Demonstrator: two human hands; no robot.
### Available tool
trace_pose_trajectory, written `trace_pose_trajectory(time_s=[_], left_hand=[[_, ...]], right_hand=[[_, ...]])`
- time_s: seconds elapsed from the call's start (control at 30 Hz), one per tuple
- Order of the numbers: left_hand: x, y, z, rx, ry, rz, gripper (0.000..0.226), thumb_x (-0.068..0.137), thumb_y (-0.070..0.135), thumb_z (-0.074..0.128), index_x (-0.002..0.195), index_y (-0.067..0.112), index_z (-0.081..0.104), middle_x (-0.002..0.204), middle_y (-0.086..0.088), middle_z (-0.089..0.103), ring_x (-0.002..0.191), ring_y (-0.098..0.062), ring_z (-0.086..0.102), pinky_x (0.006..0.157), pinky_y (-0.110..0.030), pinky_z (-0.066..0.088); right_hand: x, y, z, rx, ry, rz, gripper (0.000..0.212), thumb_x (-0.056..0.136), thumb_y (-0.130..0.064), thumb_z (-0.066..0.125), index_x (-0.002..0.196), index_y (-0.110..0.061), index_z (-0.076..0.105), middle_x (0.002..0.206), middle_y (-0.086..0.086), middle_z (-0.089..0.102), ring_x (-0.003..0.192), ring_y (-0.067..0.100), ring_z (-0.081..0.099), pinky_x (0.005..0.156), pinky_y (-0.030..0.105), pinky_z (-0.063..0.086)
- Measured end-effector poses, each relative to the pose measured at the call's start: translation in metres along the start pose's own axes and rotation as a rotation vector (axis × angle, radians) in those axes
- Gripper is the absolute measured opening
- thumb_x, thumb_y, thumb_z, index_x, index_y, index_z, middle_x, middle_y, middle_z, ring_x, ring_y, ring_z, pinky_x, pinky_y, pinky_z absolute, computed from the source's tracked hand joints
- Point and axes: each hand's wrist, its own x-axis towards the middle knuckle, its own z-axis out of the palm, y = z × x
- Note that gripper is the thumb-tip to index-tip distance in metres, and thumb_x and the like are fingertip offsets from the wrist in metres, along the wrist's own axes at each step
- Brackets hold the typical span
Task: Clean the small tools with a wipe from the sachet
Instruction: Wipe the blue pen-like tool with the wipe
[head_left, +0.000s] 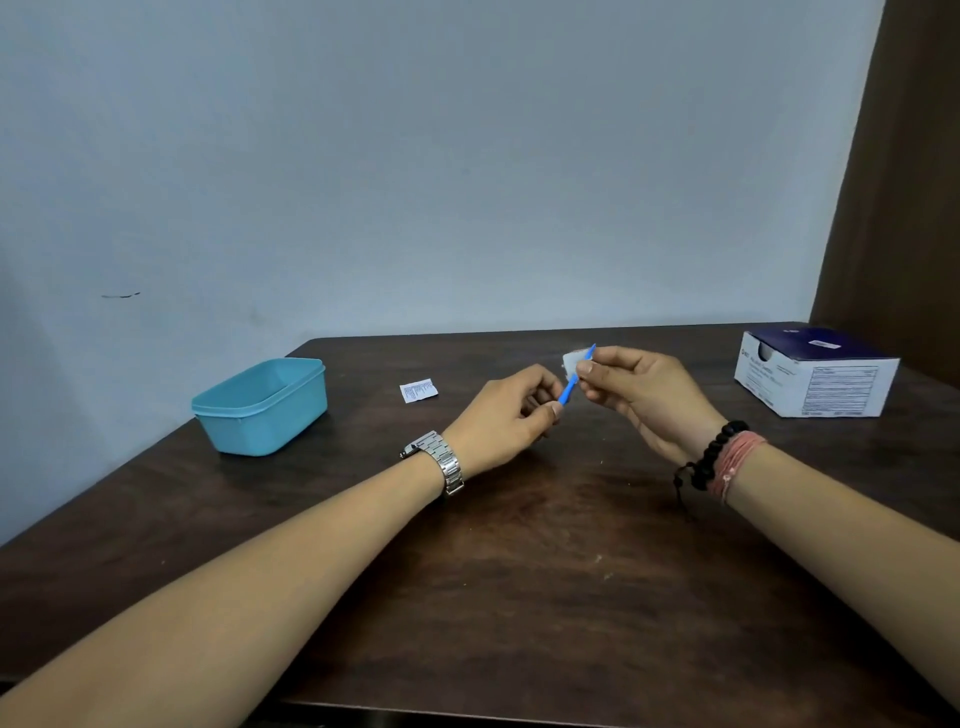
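Observation:
A thin blue plastic tool (570, 387) is held above the middle of the dark wooden table (519, 571). My left hand (506, 418) pinches its lower end between thumb and fingers. My right hand (641, 395) holds a small white wipe (571, 359) folded around the tool's upper part, with the blue tip sticking out above the thumb. A small white sachet (418, 390) with printed text lies flat on the table to the left of my hands.
A light blue plastic tub (260, 408) stands on the table's left side near the edge. A white and dark blue cardboard box (815, 376) sits at the back right. A pale wall rises behind the table, a brown panel at far right.

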Motion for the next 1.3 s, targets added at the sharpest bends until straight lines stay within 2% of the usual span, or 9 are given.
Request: trace_pose_trajectory(time_s=[0.17, 0.37, 0.53, 0.63, 0.7, 0.87, 1.0, 1.17, 1.3], left_hand=[[-0.003, 0.003, 0.006, 0.022, -0.023, 0.002, 0.008, 0.097, 0.014, 0.051, 0.103, 0.013, 0.055, 0.088, -0.008, 0.068, 0.071, -0.012, 0.064, 0.075, -0.036, 0.057], [-0.004, 0.005, 0.007, 0.081, -0.011, 0.031, 0.015, 0.100, 0.014, 0.043, 0.112, 0.012, 0.052, 0.086, 0.005, 0.066, 0.073, -0.007, 0.061, 0.070, -0.018, 0.045], [-0.004, 0.006, 0.008, 0.069, -0.053, 0.035, 0.014, 0.102, 0.016, 0.039, 0.111, 0.015, 0.050, 0.085, 0.007, 0.063, 0.073, -0.004, 0.058, 0.074, -0.024, 0.048], [-0.004, 0.006, 0.008, 0.074, -0.051, 0.042, 0.014, 0.102, 0.015, 0.039, 0.112, 0.014, 0.049, 0.085, 0.007, 0.062, 0.072, -0.003, 0.058, 0.073, -0.024, 0.048], [-0.004, 0.005, 0.008, 0.075, -0.040, 0.038, 0.015, 0.102, 0.013, 0.039, 0.112, 0.012, 0.049, 0.085, 0.007, 0.062, 0.071, -0.002, 0.058, 0.072, -0.022, 0.046], [-0.004, 0.007, 0.008, 0.085, -0.034, 0.049, 0.014, 0.101, 0.013, 0.040, 0.112, 0.013, 0.049, 0.087, 0.004, 0.065, 0.072, -0.003, 0.058, 0.070, -0.016, 0.044], [-0.004, 0.006, 0.007, 0.084, -0.029, 0.036, 0.014, 0.101, 0.012, 0.041, 0.112, 0.011, 0.048, 0.087, 0.004, 0.064, 0.071, -0.001, 0.058, 0.071, -0.019, 0.045], [-0.004, 0.007, 0.008, 0.093, -0.024, 0.038, 0.014, 0.100, 0.012, 0.042, 0.112, 0.011, 0.050, 0.088, 0.002, 0.064, 0.071, -0.001, 0.057, 0.070, -0.015, 0.044], [-0.004, 0.006, 0.008, 0.104, -0.015, 0.030, 0.012, 0.100, 0.013, 0.043, 0.111, 0.011, 0.048, 0.088, 0.002, 0.064, 0.071, -0.001, 0.057, 0.070, -0.016, 0.044]], right_hand=[[0.003, -0.004, -0.003, 0.012, 0.056, -0.018, 0.007, 0.088, -0.002, 0.065, 0.092, -0.004, 0.070, 0.075, 0.002, 0.073, 0.063, 0.005, 0.063, 0.066, 0.015, 0.054], [0.002, 0.004, -0.003, -0.115, -0.032, -0.008, 0.010, 0.087, -0.007, 0.067, 0.094, -0.005, 0.073, 0.072, -0.002, 0.071, 0.065, 0.005, 0.060, 0.067, 0.017, 0.054], [0.005, -0.002, -0.004, -0.048, 0.068, -0.086, 0.007, 0.086, -0.008, 0.069, 0.088, -0.012, 0.075, 0.082, 0.000, 0.075, 0.069, 0.008, 0.062, 0.069, 0.017, 0.054], [0.002, 0.001, -0.004, -0.115, 0.006, -0.071, 0.008, 0.087, -0.009, 0.069, 0.089, -0.013, 0.075, 0.085, 0.002, 0.074, 0.069, 0.007, 0.061, 0.068, 0.018, 0.054], [-0.001, 0.002, -0.001, -0.178, -0.040, -0.058, 0.008, 0.087, -0.009, 0.069, 0.089, -0.013, 0.076, 0.082, 0.002, 0.073, 0.068, 0.007, 0.060, 0.066, 0.018, 0.053], [0.002, -0.006, -0.002, -0.112, 0.060, -0.142, 0.011, 0.089, -0.009, 0.066, 0.087, -0.015, 0.075, 0.073, -0.005, 0.073, 0.066, 0.005, 0.060, 0.067, 0.017, 0.054], [-0.001, 0.002, 0.001, -0.204, -0.022, -0.083, 0.010, 0.089, -0.008, 0.066, 0.094, -0.009, 0.075, 0.074, -0.001, 0.071, 0.066, 0.006, 0.059, 0.065, 0.018, 0.053], [0.005, -0.005, -0.004, -0.116, 0.087, -0.164, 0.009, 0.089, -0.009, 0.067, 0.090, -0.012, 0.075, 0.078, -0.002, 0.074, 0.067, 0.005, 0.062, 0.067, 0.018, 0.055], [0.003, 0.005, -0.003, -0.230, -0.012, -0.091, 0.016, 0.089, -0.007, 0.067, 0.102, -0.001, 0.073, 0.072, -0.002, 0.071, 0.065, 0.004, 0.061, 0.065, 0.018, 0.054]])
